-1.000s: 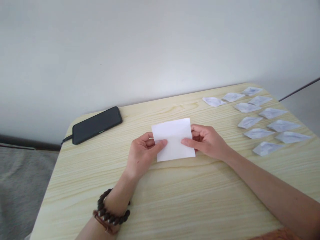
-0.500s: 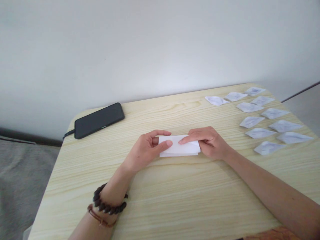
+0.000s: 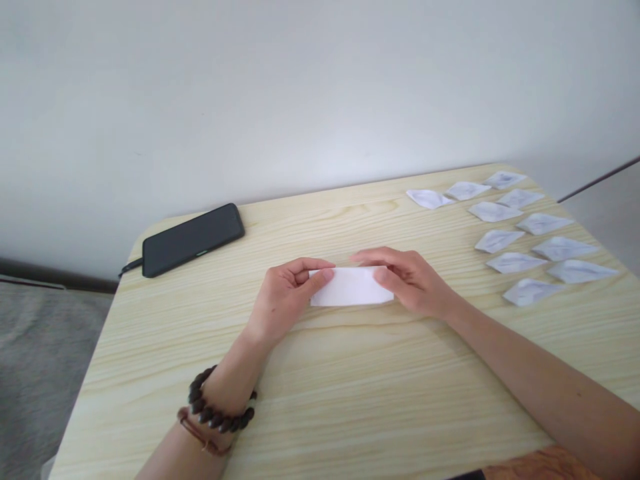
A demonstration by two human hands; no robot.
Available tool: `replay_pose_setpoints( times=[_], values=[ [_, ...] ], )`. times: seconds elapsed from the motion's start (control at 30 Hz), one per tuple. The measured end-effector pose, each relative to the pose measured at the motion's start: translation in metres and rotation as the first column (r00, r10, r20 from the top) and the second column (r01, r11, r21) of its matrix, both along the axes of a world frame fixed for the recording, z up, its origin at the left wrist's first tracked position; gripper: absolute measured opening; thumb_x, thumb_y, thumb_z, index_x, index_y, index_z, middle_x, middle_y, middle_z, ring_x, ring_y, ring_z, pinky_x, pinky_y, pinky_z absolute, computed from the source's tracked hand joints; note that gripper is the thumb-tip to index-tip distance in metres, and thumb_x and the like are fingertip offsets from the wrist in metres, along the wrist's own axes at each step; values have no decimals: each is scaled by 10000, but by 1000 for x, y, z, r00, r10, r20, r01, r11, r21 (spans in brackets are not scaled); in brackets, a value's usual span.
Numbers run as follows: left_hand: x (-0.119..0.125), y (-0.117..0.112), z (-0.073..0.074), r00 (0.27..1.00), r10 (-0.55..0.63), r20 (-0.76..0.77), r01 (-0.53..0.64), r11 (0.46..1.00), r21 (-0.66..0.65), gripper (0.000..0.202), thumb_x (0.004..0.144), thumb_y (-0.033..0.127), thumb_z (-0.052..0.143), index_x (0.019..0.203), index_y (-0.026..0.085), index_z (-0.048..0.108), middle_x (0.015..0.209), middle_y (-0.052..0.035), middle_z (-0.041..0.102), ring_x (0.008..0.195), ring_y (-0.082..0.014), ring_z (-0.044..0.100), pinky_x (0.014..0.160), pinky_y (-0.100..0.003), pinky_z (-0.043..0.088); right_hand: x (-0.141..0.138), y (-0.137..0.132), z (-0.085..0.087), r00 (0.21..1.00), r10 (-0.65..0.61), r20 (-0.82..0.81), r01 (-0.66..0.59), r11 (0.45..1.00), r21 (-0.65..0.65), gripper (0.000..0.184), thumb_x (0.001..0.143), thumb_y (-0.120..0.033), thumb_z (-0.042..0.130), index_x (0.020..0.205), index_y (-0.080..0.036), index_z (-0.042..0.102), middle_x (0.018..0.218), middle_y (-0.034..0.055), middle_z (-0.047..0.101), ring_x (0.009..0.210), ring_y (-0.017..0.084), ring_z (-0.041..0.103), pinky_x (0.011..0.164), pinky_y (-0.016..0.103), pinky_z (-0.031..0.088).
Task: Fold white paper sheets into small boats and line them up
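A white sheet of paper, folded into a narrow strip, lies flat on the light wooden table near its middle. My left hand pinches the strip's left end, thumb on top and fingers curled behind. My right hand holds the right end, with its fingers reaching over the far folded edge and the thumb pressing on top. A dark bead bracelet and a thin brown cord sit on my left wrist.
A black phone with a cable lies at the table's far left corner. Several small folded white paper shapes lie in rows at the far right. A pale wall stands behind the table; grey floor shows on the left.
The upright paper was folded down toward me into a narrow strip. Both hands dropped to the table with it, and my right fingers slid along the far edge.
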State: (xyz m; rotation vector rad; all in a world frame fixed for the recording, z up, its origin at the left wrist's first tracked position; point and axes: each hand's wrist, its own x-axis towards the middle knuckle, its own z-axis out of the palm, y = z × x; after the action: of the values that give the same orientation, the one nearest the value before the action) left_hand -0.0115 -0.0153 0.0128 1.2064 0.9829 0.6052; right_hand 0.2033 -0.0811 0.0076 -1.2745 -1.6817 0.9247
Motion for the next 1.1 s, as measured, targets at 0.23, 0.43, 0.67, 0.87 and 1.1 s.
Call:
replay_pose_setpoints(
  times=[0.23, 0.43, 0.67, 0.87, 1.1],
  values=[
    [3, -2, 1, 998, 63, 14, -63, 998, 3, 358, 698, 464, 782, 869, 152, 740, 695, -29, 701, 565, -99, 552, 508, -188, 408, -7, -1, 3, 997, -71, 6, 71, 984, -165, 322, 911, -411, 548, 1052, -188, 733, 765, 20, 711, 551, 106, 562, 472, 204, 410],
    [3, -1, 0, 999, 48, 0, -48, 998, 36, 352, 698, 457, 783, 883, 160, 746, 703, -28, 709, 577, -103, 563, 515, -191, 405, -4, 1, 2, 995, -102, -13, 98, 978, -186, 326, 906, -432, 555, 892, -171, 749, 690, 17, 691, 527, 108, 576, 463, 204, 434],
    [5, -4, 5, 993, 51, -104, -41, 994, 97, 362, 654, 446, 813, 872, 166, 743, 521, 38, 569, 450, -53, 425, 433, -170, 276, -6, 3, 1, 993, -117, -9, 113, 975, -193, 249, 873, -398, 618, 904, -191, 753, 686, 5, 709, 496, 97, 592, 446, 189, 442],
    [7, -4, 1, 982, 102, -156, -76, 983, 168, 353, 687, 476, 774, 837, 158, 743, 459, 53, 469, 416, -58, 353, 411, -196, 197, -5, 2, 0, 994, -104, -9, 101, 977, -188, 243, 868, -396, 630, 907, -191, 756, 694, 7, 721, 502, 99, 603, 455, 191, 453],
    [7, -6, 4, 982, 109, -156, -82, 982, 168, 336, 682, 455, 777, 848, 164, 749, 499, 20, 563, 417, -78, 422, 392, -204, 241, -5, 3, 1, 994, -105, -15, 100, 976, -192, 231, 861, -405, 635, 900, -213, 759, 725, 3, 732, 520, 104, 612, 471, 199, 468]
  ],
)
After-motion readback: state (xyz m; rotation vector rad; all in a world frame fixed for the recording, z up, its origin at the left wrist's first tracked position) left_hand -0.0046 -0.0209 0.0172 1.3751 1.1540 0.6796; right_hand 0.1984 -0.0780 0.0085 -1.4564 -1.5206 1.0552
